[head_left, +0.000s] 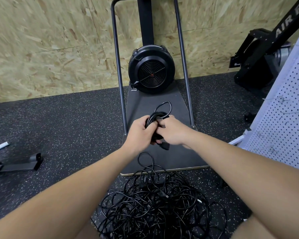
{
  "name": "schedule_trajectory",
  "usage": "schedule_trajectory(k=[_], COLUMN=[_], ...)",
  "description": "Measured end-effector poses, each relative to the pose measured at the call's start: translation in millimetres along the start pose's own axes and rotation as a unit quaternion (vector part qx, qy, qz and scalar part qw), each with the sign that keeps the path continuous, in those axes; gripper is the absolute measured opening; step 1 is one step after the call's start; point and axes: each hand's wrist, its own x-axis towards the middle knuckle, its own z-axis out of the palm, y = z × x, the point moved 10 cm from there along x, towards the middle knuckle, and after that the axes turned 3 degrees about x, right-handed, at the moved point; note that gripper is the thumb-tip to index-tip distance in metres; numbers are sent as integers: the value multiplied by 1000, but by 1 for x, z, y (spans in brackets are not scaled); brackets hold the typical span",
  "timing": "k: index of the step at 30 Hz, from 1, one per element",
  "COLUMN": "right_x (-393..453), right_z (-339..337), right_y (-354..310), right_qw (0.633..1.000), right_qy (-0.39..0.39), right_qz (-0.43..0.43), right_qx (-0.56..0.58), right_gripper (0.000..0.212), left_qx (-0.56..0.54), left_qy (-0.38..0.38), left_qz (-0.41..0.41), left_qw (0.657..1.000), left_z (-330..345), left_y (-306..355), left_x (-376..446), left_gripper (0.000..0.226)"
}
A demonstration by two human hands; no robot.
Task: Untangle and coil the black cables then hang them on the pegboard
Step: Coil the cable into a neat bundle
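Note:
A coiled black cable [160,114] is held out in front of me, a loop sticking up above my fists. My left hand [141,133] grips the bundle from the left. My right hand [173,131] pinches it from the right, and a black plug [165,146] hangs just below that hand. On the floor beneath my arms lies a big tangled heap of black cables [155,204]. The white pegboard [283,118] stands at the right edge, with several small metal hooks on it.
A black fan machine [151,71] on a dark platform [176,157] with two upright steel bars stands straight ahead against the chipboard wall. Another black exercise machine [259,54] sits at the far right. A metal frame foot [16,166] lies on the speckled rubber floor at left.

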Motion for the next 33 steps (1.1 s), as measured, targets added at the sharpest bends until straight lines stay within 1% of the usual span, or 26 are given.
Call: schedule_trajectory(k=[2,3,4,5,7,9,11,12,14,16,17,19,21,23,25,27,29,31,33], right_x=[-4,-6,-7,-8,-7,-7,-6,-6,-3,-2,-2,-2,0,3,3,1,-4,-6,-6], right_z=[-2,-5,-10,-15,-24,-23,-21,-18,-10,-3,0,6,4,1,-1,-4,-16,-26,-24], right_y=[4,5,4,2,-5,-8,-7,-6,-1,12,18,21,21,26,30,33,35,34,32], right_qw=[994,990,988,990,995,997,995,992,972,937,918,885,873,883,903,927,945,956,961], right_qy=[-3,4,20,35,54,57,68,71,70,78,76,56,53,58,54,44,57,68,52], right_qz=[15,18,14,7,-11,-16,9,25,69,141,174,213,215,207,201,206,212,205,190], right_qx=[104,141,154,140,88,55,68,98,213,310,349,411,435,418,376,312,242,200,192], right_gripper=[30,28,25,25,37,46,47,46,32,12,6,4,4,7,13,17,19,19,29], left_qx=[-13,-24,-36,-43,-48,-38,-25,-15,30,129,182,263,301,297,274,256,247,237,233], left_qy=[-20,-25,-26,-25,-16,-7,-1,2,13,42,56,76,81,70,68,72,82,99,102], left_qz=[10,13,15,16,15,19,26,31,54,98,122,155,167,170,153,124,109,107,104], left_qw=[1000,999,999,999,999,999,999,999,998,986,974,949,936,937,947,956,959,960,961], left_z=[4,5,5,3,-2,-5,-6,-7,-10,-14,-16,-18,-20,-19,-20,-26,-33,-43,-47], left_y=[4,7,11,14,18,19,18,18,19,23,24,27,26,24,15,4,-1,1,1], left_x=[-4,-4,-3,-3,-1,3,7,8,11,13,13,13,13,11,11,12,14,16,18], left_gripper=[16,18,21,25,34,34,31,30,29,28,28,30,30,28,24,20,18,18,18])
